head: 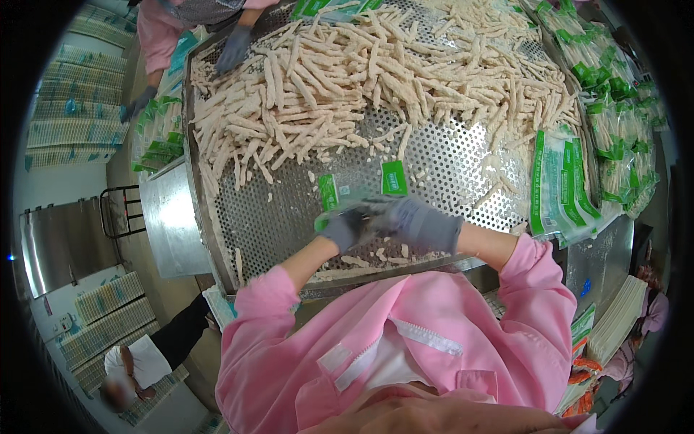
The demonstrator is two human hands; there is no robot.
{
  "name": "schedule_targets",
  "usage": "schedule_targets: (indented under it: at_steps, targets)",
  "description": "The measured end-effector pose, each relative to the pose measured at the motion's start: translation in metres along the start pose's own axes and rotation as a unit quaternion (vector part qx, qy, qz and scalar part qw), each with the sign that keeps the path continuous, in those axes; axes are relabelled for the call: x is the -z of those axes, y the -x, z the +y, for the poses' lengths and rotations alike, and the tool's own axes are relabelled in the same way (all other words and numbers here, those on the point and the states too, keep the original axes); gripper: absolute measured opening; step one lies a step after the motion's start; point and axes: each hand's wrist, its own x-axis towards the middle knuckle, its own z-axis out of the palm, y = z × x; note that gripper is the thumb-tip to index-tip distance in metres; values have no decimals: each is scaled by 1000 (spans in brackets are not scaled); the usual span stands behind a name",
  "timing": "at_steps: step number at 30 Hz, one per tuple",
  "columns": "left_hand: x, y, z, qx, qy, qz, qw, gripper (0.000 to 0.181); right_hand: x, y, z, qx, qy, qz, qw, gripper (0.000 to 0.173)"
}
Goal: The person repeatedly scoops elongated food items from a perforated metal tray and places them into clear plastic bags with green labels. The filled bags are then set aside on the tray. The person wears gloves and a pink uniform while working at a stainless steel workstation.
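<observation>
Both my hands wear grey gloves and meet low over the near part of a perforated metal tray table [282,217]. My left hand [347,225] and my right hand [420,219] are blurred around a clear plastic bag with green print [327,192], whose printed end sticks out beyond the fingers. How each hand grips it is hard to see. A green printed piece [394,178] shows just beyond my right hand; whether it belongs to the same bag is unclear. Farther out lies a broad heap of pale, powder-coated sticks of food [325,92]. Crumbs and short pieces lie near my wrists.
Flat green-printed bags [564,184] lie at the table's right edge, with filled bags [602,65] stacked beyond. More filled bags [162,130] stand at the left. A co-worker's gloved hand [234,49] touches the heap's far left corner. A person [135,363] is at lower left.
</observation>
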Motion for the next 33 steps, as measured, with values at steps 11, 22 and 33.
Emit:
schedule_targets:
  at_steps: [11,22,33]
  targets:
    - [171,-75,-34,202,-445,137,861,76,-18,45,-7,-126,77,-120,982,41]
    - [165,-14,-57,177,144,376,898,31,8,38,7,-82,191,-29,978,34]
    - [65,-55,85,190,-160,-84,965,44,21,19,21,-93,-14,23,995,26]
